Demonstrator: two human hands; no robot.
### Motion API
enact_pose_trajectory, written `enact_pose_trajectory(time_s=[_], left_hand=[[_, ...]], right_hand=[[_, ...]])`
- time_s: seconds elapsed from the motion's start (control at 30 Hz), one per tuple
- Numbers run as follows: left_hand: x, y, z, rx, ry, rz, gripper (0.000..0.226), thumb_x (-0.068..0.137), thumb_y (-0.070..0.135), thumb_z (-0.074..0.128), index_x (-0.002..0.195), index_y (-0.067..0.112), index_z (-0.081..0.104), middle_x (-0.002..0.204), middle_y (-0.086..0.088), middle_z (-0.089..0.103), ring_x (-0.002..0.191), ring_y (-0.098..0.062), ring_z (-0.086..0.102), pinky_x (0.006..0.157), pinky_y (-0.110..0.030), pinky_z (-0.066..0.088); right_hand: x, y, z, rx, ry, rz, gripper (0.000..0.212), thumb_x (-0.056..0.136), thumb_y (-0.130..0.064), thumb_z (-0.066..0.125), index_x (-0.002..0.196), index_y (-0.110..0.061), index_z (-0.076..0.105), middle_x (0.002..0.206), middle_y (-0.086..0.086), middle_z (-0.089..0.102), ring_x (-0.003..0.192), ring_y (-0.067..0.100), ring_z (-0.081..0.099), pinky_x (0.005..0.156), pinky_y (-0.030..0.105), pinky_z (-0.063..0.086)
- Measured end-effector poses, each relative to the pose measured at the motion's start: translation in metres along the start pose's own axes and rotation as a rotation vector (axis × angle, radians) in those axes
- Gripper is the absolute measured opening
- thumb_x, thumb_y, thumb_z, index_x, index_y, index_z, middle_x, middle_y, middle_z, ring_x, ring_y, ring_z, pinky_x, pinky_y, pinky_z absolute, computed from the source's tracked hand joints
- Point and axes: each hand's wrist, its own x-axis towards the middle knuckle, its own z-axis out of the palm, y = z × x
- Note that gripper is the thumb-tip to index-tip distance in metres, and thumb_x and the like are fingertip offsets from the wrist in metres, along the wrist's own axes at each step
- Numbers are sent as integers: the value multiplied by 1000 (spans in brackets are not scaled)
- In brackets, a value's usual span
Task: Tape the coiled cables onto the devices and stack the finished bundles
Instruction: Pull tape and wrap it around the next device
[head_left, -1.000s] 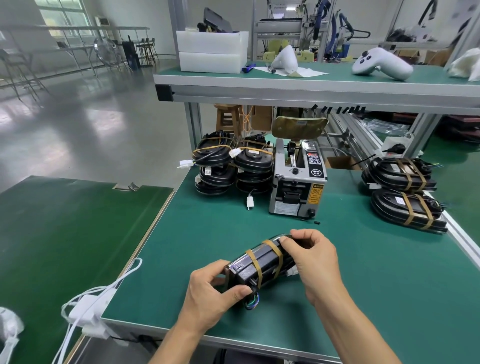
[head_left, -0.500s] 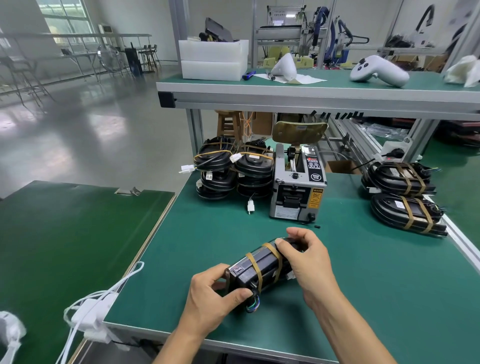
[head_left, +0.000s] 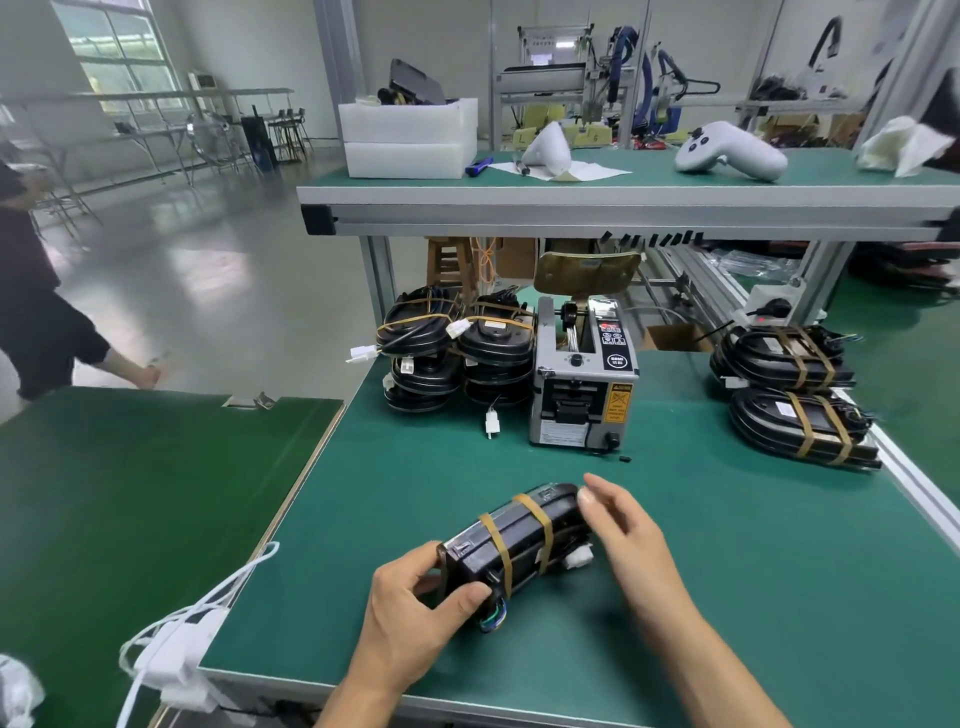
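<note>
- Black, glossy and oblong, the device lies slantwise on the green worktop near its front edge, bound by two tan tape bands across its middle.
- Left hand grips the device's near end, thumb on one face and fingers curled round the other; coloured wire tips poke out just under the thumb.
- Right hand is blurred at the far end, fingers loosely spread; whether it touches the device I cannot tell. A white plug shows beside it.
- Grey boxy tape dispenser stands further back, centre.
- Left of it, rounded black bundles are stacked in two piles, cables coiled on top.
- Far right, two flat taped bundles lie side by side near the worktop's edge.
- White cable hangs off the near left corner, partly cut off.
</note>
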Motion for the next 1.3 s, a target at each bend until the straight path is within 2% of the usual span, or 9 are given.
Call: enact_pose_trajectory(time_s=[0.17, 0.33, 0.43, 0.53, 0.83, 0.93, 1.03, 1.13, 1.3], left_hand=[[0, -2, 0, 11, -16, 19, 50, 78, 75, 83, 111, 38, 82, 100, -4, 83, 96, -39, 77, 87, -58, 63], [1, 9, 3, 52, -37, 57, 45, 81, 73, 81, 120, 52, 77, 108, 9, 82, 100, -12, 78, 88, -27, 60], [1, 6, 6, 29, -94, 68, 68, 85, 55, 85, 146, 33, 66, 131, 10, 77, 123, -14, 73, 104, -28, 56], [-1, 4, 4, -31, -87, 51, 93, 82, 68, 84, 157, 28, 48, 136, 3, 75, 124, -20, 73, 107, -28, 55], [-1, 6, 5, 79, -42, 155, 59, 91, 56, 79, 146, 53, 57, 123, 17, 78, 113, -6, 76, 92, -23, 60], [-2, 7, 3, 138, -35, 193, 57, 89, 52, 76, 141, 61, 56, 114, 22, 79, 104, -1, 77, 88, -15, 57], [0, 4, 4, 160, -45, 207, 59, 87, 46, 76, 140, 62, 57, 110, 22, 80, 100, -2, 78, 87, -13, 56], [-1, 3, 3, 174, -52, 255, 58, 88, 45, 77, 140, 60, 58, 107, 20, 80, 95, -3, 78, 84, -13, 56], [1, 3, 4, 176, -65, 293, 59, 89, 42, 78, 142, 57, 58, 106, 16, 81, 94, -8, 79, 84, -16, 58]], right_hand=[[-8, -3, 2, -201, -160, 6, 66, 77, -78, 63, 131, -40, 56, 121, -21, 70, 115, -3, 63, 98, 28, 52], [-8, -21, 1, -403, -47, -134, 79, 77, -79, 59, 145, -44, 39, 139, -22, 51, 137, 2, 44, 118, 35, 36], [-11, -39, 4, -570, 16, -347, 85, 78, -76, 56, 150, -36, 36, 140, -22, 44, 145, 5, 29, 127, 34, 13], [-18, -51, 12, -731, 15, -583, 85, 83, -69, 57, 152, -22, 39, 144, -14, 44, 145, 5, 33, 128, 33, -9], [-46, -57, 53, -871, -67, -823, 72, 81, -71, 63, 142, -33, 54, 144, -11, 52, 140, 9, 46, 126, 56, 1], [-25, -65, 44, -425, 99, -733, 29, 92, -54, 64, 117, -40, 68, 122, -27, 66, 115, -7, 60, 124, 37, 21], [20, -69, 27, -47, 330, -349, 11, 95, -37, 64, 91, -36, 74, 94, -14, 76, 93, 2, 69, 88, 22, 50], [67, -53, 18, -27, 396, -29, 21, 97, -20, 64, 79, -23, 74, 84, -2, 76, 88, 23, 70, 74, 26, 50], [105, -47, 30, -78, 473, 43, 21, 89, -15, 60, 79, 0, 70, 67, 13, 63, 72, 15, 48, 60, 30, 42]])
